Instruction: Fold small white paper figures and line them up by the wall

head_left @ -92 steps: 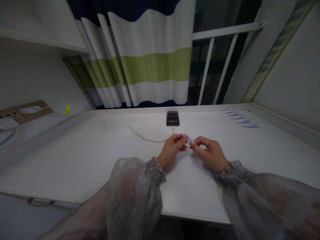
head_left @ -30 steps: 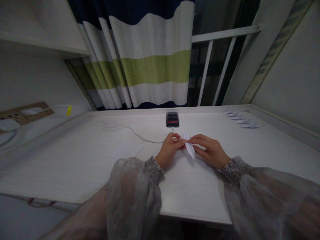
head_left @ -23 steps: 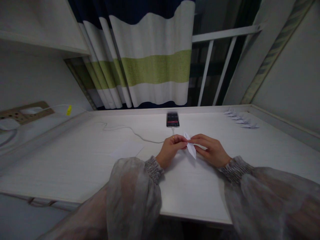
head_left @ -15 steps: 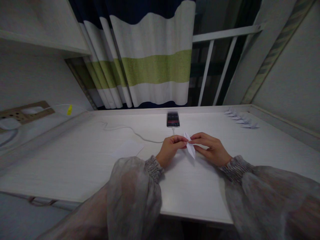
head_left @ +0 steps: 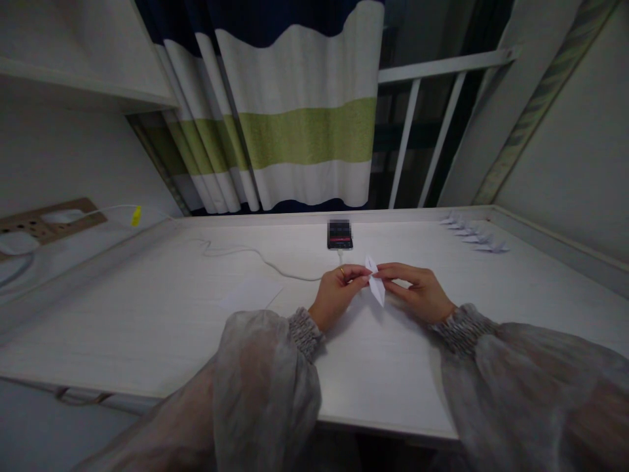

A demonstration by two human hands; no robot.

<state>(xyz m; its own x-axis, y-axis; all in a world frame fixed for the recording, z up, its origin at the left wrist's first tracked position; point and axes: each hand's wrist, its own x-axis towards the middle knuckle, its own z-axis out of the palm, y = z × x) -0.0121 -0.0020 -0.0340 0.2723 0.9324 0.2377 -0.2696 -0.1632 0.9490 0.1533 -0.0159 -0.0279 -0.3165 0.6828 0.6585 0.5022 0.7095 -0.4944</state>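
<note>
A small folded white paper piece, long and pointed at both ends, is held upright just above the white desk. My left hand pinches its left side with thumb and fingertips; a ring shows on one finger. My right hand pinches its right side, fingers curled over the fold. Both hands meet at the paper near the middle of the desk. Sheer grey sleeves cover both my forearms.
A phone lies beyond the hands, with a white cable running left to a power strip. A flat white paper sheet lies left of the hands. Several folded paper shapes sit at the far right corner. A striped curtain hangs behind.
The paper went from a small bundle pinched between fingertips to a longer pointed shape held upright. In the last second both hands shifted slightly right and the paper tilted a little.
</note>
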